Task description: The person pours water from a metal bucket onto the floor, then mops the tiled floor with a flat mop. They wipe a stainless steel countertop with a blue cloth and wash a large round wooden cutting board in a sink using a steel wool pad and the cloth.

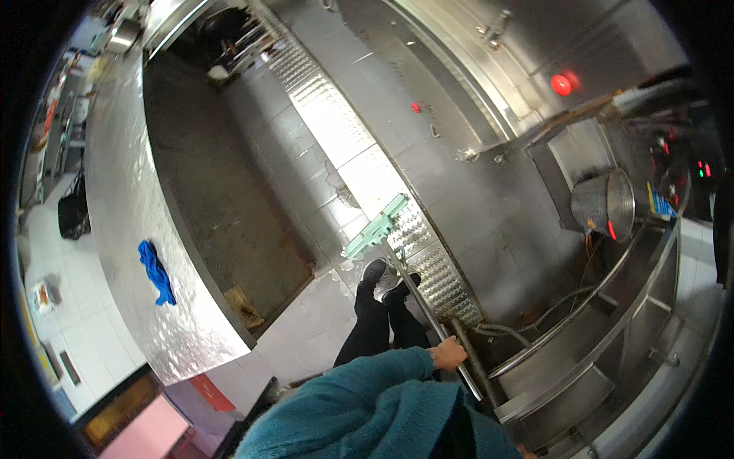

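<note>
My left hand grips the metal handle of a mop, near the handle's upper end. The mop's pale green head lies across the edge of a perforated metal drain cover and the floor tiles, just beyond my shoes. A sliver of skin at the bottom edge seems to be my right hand; its fingers are hidden.
At left stands a stainless steel worktable with a crumpled blue cloth on it. A metal pot is at right, above steel sinks. A hose runs near the drain's end. A small red object lies on the floor.
</note>
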Motion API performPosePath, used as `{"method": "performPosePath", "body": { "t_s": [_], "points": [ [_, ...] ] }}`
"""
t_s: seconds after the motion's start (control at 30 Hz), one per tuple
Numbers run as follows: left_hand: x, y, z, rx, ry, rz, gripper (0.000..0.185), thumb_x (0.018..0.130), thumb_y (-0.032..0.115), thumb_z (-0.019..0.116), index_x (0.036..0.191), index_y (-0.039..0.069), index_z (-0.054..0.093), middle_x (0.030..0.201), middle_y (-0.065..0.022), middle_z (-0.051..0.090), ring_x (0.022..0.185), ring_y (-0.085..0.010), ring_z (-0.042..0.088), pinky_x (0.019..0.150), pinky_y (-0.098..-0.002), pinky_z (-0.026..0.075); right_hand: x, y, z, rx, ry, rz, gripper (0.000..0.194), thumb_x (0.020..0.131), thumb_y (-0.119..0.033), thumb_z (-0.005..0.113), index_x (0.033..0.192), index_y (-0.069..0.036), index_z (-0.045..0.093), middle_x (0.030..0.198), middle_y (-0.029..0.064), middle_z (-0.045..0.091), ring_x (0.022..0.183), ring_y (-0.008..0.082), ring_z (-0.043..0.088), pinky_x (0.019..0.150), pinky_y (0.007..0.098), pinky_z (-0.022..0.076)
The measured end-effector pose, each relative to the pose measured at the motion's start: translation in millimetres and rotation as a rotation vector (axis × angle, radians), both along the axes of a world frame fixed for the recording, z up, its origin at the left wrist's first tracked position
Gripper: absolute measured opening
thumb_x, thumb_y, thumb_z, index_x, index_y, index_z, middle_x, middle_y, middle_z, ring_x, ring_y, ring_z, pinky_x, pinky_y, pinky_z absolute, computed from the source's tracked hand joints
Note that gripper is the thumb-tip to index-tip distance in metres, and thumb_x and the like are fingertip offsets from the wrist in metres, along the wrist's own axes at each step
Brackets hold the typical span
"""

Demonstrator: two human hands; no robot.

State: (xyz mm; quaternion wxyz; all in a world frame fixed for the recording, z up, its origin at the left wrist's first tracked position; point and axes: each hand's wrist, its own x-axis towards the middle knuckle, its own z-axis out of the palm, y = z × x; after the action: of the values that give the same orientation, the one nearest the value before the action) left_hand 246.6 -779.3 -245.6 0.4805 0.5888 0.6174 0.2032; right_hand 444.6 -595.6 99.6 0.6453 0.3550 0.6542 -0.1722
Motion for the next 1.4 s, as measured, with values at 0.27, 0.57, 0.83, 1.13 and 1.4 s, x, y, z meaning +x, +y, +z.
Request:
{"method": "performPosePath", "body": {
  "t_s": [0.27, 0.57, 0.83, 1.13, 1.4],
  "points": [
    [-116.2, -38.0, -14.1, -0.009, 0.403, 0.061, 0.010, 0.070, 0.014, 0.058, 0.078, 0.009, 0.061, 0.065, -0.0085, 0.060, 0.068, -0.0234, 0.060, 0.074, -0.0442, 0.041, -46.8, -65.7, -84.2, -0.146, 0.415, -0.343, 0.052, 0.079, -0.019, 0.062, 0.125, -0.003, 0.041, 0.101, 0.0182, 0.056, 0.093, 0.0271, 0.054, 0.080, 0.0367, 0.0419],
    [-293.0, -41.4, -88.8, -0.101, 0.586, 0.091, 0.023, 0.071, 0.013, 0.061, 0.093, 0.011, 0.057, 0.088, -0.0076, 0.060, 0.092, -0.0260, 0.056, 0.091, -0.0537, 0.031, -237.6, -108.9, -150.7, -0.198, 0.413, -0.587, 0.042, 0.076, -0.018, 0.063, 0.114, -0.004, 0.049, 0.095, 0.0190, 0.059, 0.087, 0.0306, 0.058, 0.075, 0.0381, 0.0451],
    [-119.0, -26.1, -48.8, -0.016, 0.276, -0.349, 0.025, 0.073, 0.016, 0.054, 0.096, 0.013, 0.062, 0.085, -0.0106, 0.062, 0.087, -0.0275, 0.057, 0.090, -0.0501, 0.030, -84.3, -141.3, -56.8, 0.042, 0.053, -0.810, 0.039, 0.068, -0.018, 0.066, 0.101, -0.003, 0.052, 0.081, 0.0177, 0.059, 0.079, 0.0320, 0.060, 0.070, 0.0390, 0.0456],
    [-18.4, -27.7, 2.0, 0.245, -0.044, -0.673, 0.028, 0.070, 0.012, 0.060, 0.098, 0.005, 0.060, 0.059, -0.0099, 0.053, 0.057, -0.0280, 0.051, 0.069, -0.0447, 0.038, -13.2, -239.1, 25.3, 0.094, 0.044, -1.042, 0.037, 0.077, -0.024, 0.060, 0.105, 0.000, 0.054, 0.084, 0.0157, 0.060, 0.078, 0.0267, 0.056, 0.071, 0.0366, 0.0443],
    [-81.4, 127.6, -95.1, 0.266, 0.255, -0.682, 0.016, 0.074, 0.018, 0.057, 0.084, 0.007, 0.062, 0.066, -0.0104, 0.058, 0.067, -0.0297, 0.059, 0.067, -0.0473, 0.041, -46.0, -171.5, -106.4, 0.210, 0.305, -1.168, 0.039, 0.069, -0.017, 0.064, 0.101, -0.001, 0.051, 0.073, 0.0187, 0.059, 0.073, 0.0321, 0.061, 0.063, 0.0401, 0.0464]
  ]
}}
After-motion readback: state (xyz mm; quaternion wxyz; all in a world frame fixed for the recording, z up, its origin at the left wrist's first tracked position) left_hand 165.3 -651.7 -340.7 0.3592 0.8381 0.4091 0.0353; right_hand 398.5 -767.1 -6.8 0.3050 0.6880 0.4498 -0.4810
